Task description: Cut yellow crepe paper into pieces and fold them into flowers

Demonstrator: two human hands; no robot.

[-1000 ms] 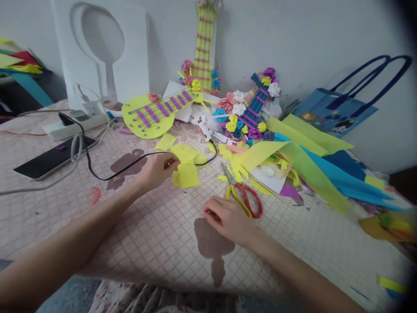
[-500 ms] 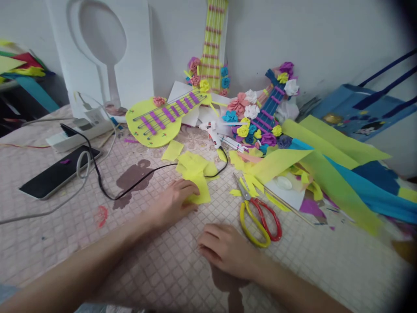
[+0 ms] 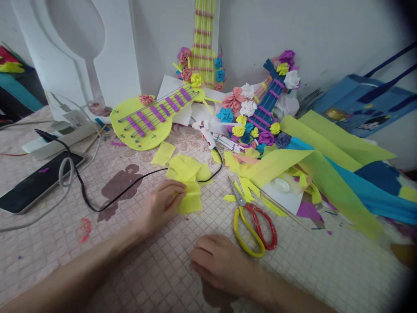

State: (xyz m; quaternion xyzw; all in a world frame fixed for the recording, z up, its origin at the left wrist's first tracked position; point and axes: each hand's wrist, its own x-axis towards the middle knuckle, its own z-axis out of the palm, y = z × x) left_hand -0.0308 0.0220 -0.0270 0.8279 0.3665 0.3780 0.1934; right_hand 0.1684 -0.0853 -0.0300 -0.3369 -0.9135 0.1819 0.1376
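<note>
My left hand [image 3: 165,203] is closed in a pinch at the left edge of a yellow crepe paper square [image 3: 191,201], which lies on the table just below a pile of similar squares [image 3: 184,167]. Nearer to me, my right hand [image 3: 219,263] is curled on the tablecloth, its fingertips bent inward, so anything inside is hidden. Scissors [image 3: 240,201] with one yellow and one red handle lie just beyond and right of it. A white glue gun [image 3: 206,134] rests behind the paper pile, its black cord running left under the squares.
At the back are a yellow paper guitar [image 3: 146,126], a taller one [image 3: 203,52] and a blue one with paper flowers [image 3: 269,106]. Crepe strips [image 3: 345,187] and scraps cover the right side. A phone [image 3: 39,182] and power strip [image 3: 61,141] lie left; a blue bag [image 3: 365,106] stands right.
My left hand has drawn its fingers together from a looser, flatter pose over the yellow square to a pinch at its edge. The view has shifted slightly; the right hand stays curled.
</note>
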